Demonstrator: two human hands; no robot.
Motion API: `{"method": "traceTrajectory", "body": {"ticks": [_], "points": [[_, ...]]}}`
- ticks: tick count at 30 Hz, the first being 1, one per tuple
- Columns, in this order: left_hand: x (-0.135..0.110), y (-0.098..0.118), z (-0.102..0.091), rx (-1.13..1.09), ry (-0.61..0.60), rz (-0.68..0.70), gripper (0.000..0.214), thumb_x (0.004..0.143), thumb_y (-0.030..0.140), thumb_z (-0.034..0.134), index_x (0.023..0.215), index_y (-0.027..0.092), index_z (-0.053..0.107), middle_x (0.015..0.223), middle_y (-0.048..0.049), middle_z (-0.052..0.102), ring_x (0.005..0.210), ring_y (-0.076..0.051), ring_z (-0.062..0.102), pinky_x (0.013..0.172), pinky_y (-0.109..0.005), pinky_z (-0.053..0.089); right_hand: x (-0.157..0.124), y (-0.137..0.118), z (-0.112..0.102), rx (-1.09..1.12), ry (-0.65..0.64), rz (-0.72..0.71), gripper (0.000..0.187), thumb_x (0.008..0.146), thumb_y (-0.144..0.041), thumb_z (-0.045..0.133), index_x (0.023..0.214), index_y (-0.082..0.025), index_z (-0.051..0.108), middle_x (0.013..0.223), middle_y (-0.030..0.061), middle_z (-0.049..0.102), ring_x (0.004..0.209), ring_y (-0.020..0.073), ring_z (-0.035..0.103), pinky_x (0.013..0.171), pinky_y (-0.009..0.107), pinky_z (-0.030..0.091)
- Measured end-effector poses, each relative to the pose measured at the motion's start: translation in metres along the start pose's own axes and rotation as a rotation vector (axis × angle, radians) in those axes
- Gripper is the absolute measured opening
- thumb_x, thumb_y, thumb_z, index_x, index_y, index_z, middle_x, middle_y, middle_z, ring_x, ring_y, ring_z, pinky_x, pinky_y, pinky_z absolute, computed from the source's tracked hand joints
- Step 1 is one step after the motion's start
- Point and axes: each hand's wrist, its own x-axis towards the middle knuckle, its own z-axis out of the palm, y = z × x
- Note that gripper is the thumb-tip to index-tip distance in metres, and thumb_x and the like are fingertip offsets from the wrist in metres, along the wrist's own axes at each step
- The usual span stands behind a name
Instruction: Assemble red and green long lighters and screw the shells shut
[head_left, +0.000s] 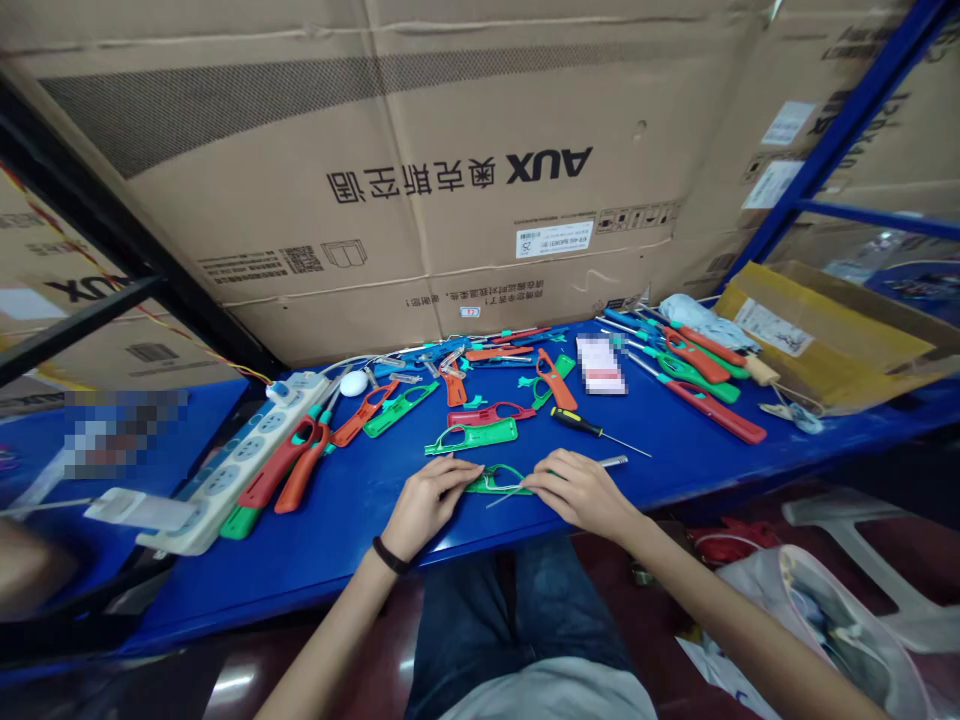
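Seen from the person's own head, looking forward and down, a wall of large cardboard cartons [375, 180] printed with the AUX brand rose behind a long blue bench [375, 535], framed by a blue steel shelf upright [840, 130]. The person sat at the bench's near edge, in dark jeans [510, 620], with a crumpled plastic bag [840, 640] on the floor to the right.

An open yellow-and-brown cardboard box [825, 340] stood at the bench's far right end, and a white power strip [225, 465] lay diagonally at the left. Dozens of red, orange, green and teal long-nosed lighter parts [697, 375] were scattered across the bench, some whole-looking and some as open shells. Nearer the hands lay a screwdriver with a black-and-yellow handle [592, 430].

The green lighter shell [495, 482] lay flat on the bench between the two hands, close to the near edge. The left hand [427, 505], with a black wristband [390, 555], had its fingertips on the shell's left end; whether that grip was closed could not be told. The right hand [577, 490] was curled in a clenched grip around a thin metal rod [607, 463], whose tip reached across the shell.
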Motion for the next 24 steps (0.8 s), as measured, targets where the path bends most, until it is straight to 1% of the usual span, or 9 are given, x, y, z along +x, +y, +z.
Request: {"method": "traceTrajectory", "body": {"ticks": [4, 10, 12, 14, 16, 18, 20, 22, 24], "points": [[-0.001, 0.000, -0.002, 0.057, -0.021, 0.044, 0.025, 0.093, 0.020, 0.049, 0.110, 0.024, 0.067, 0.105, -0.0040, 0.071, 0.095, -0.017, 0.065, 0.086, -0.032, 0.054, 0.000, -0.004, -0.001, 0.026, -0.027, 0.027, 0.016, 0.094, -0.023, 0.049, 0.098, -0.020, 0.065, 0.086, 0.0043, 0.066, 0.082, 0.0165, 0.056, 0.073, 0.028, 0.045], [-0.004, 0.002, -0.004, 0.159, -0.072, 0.082, 0.030, 0.095, 0.019, 0.042, 0.117, 0.024, 0.062, 0.115, -0.0045, 0.067, 0.105, -0.017, 0.063, 0.099, -0.038, 0.048, 0.001, -0.011, -0.003, 0.097, -0.046, 0.086, 0.017, 0.095, -0.023, 0.047, 0.097, -0.020, 0.064, 0.087, 0.0038, 0.067, 0.081, 0.0162, 0.056, 0.072, 0.028, 0.045], [-0.007, 0.004, -0.006, 0.209, -0.117, 0.084, 0.034, 0.093, 0.015, 0.042, 0.121, 0.023, 0.060, 0.120, -0.0052, 0.065, 0.109, -0.018, 0.061, 0.102, -0.041, 0.045, 0.000, -0.012, -0.002, 0.112, -0.049, 0.101, 0.016, 0.094, -0.022, 0.048, 0.096, -0.020, 0.064, 0.086, 0.0037, 0.066, 0.081, 0.0163, 0.056, 0.072, 0.029, 0.045], [-0.011, 0.006, -0.007, 0.275, -0.173, 0.083, 0.042, 0.089, 0.011, 0.042, 0.127, 0.022, 0.055, 0.127, -0.0059, 0.061, 0.115, -0.020, 0.058, 0.106, -0.047, 0.039, -0.001, -0.013, -0.001, 0.119, -0.053, 0.115, 0.017, 0.094, -0.022, 0.047, 0.096, -0.020, 0.064, 0.087, 0.0039, 0.066, 0.081, 0.0165, 0.056, 0.072, 0.029, 0.045], [-0.015, 0.009, -0.008, 0.328, -0.221, 0.068, 0.049, 0.086, 0.010, 0.043, 0.133, 0.021, 0.049, 0.134, -0.0064, 0.055, 0.122, -0.022, 0.052, 0.109, -0.051, 0.034, -0.001, -0.014, -0.001, 0.123, -0.061, 0.131, 0.017, 0.095, -0.023, 0.047, 0.097, -0.021, 0.064, 0.088, 0.0043, 0.065, 0.082, 0.0166, 0.056, 0.073, 0.029, 0.045], [-0.019, 0.012, -0.008, 0.350, -0.246, 0.041, 0.050, 0.088, 0.013, 0.043, 0.137, 0.022, 0.044, 0.139, -0.0062, 0.050, 0.128, -0.022, 0.047, 0.110, -0.051, 0.032, -0.001, -0.015, -0.002, 0.132, -0.071, 0.153, 0.018, 0.095, -0.024, 0.047, 0.097, -0.021, 0.064, 0.089, 0.0047, 0.065, 0.082, 0.0167, 0.056, 0.074, 0.029, 0.046], [-0.022, 0.014, -0.006, 0.351, -0.248, 0.013, 0.049, 0.091, 0.020, 0.043, 0.140, 0.023, 0.039, 0.142, -0.0060, 0.046, 0.131, -0.022, 0.043, 0.111, -0.050, 0.032, -0.001, -0.015, -0.002, 0.146, -0.086, 0.181, 0.017, 0.094, -0.026, 0.048, 0.097, -0.022, 0.064, 0.090, 0.0051, 0.064, 0.083, 0.0168, 0.057, 0.075, 0.029, 0.047], [-0.023, 0.016, -0.004, 0.351, -0.229, -0.011, 0.048, 0.093, 0.027, 0.044, 0.141, 0.024, 0.038, 0.143, -0.0065, 0.045, 0.131, -0.022, 0.042, 0.111, -0.050, 0.031, 0.000, -0.015, -0.002, 0.161, -0.105, 0.207, 0.017, 0.093, -0.030, 0.050, 0.098, -0.023, 0.064, 0.091, 0.0054, 0.063, 0.085, 0.0170, 0.058, 0.075, 0.029, 0.047], [-0.023, 0.017, -0.002, 0.349, -0.202, -0.032, 0.048, 0.094, 0.030, 0.044, 0.141, 0.025, 0.038, 0.143, -0.0069, 0.046, 0.131, -0.022, 0.043, 0.110, -0.050, 0.032, 0.001, -0.014, -0.002, 0.170, -0.117, 0.226, 0.018, 0.094, -0.031, 0.050, 0.099, -0.023, 0.065, 0.093, 0.0053, 0.062, 0.085, 0.0166, 0.059, 0.075, 0.028, 0.048]]}}
